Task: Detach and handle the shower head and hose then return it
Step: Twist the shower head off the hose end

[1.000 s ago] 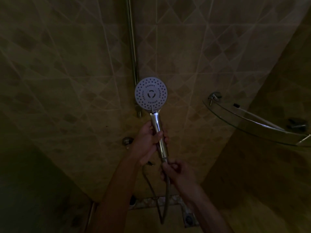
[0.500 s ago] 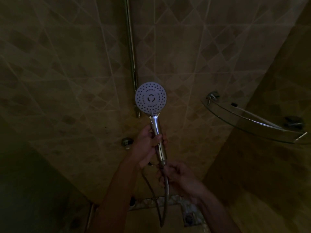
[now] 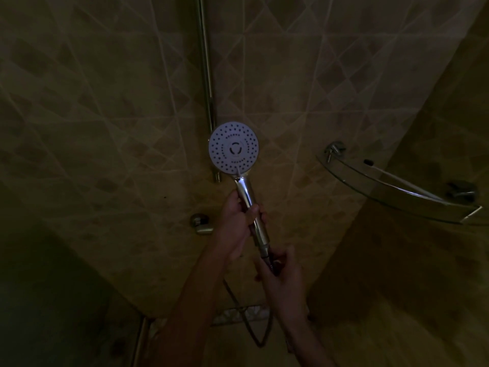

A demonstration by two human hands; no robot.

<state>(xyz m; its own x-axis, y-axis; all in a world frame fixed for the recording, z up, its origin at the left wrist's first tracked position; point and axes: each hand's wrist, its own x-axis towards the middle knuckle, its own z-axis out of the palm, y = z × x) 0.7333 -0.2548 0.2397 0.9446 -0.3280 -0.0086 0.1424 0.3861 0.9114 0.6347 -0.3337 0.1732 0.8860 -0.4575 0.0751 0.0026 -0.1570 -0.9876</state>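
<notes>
While the shower head (image 3: 233,148) is held up off its rail (image 3: 205,83), face toward us in front of the tiled wall (image 3: 105,115), the left hand (image 3: 235,223) has its fingers wrapped round the shiny handle and the right hand (image 3: 281,276) pinches the hose (image 3: 254,332) just below the joint. I would guess the head is light and rigid, its polished handle likely slippery, so the middle of the handle looks the safest hold. The hose hangs in a limp loop, so guiding it near the joint should prevent a kink.
</notes>
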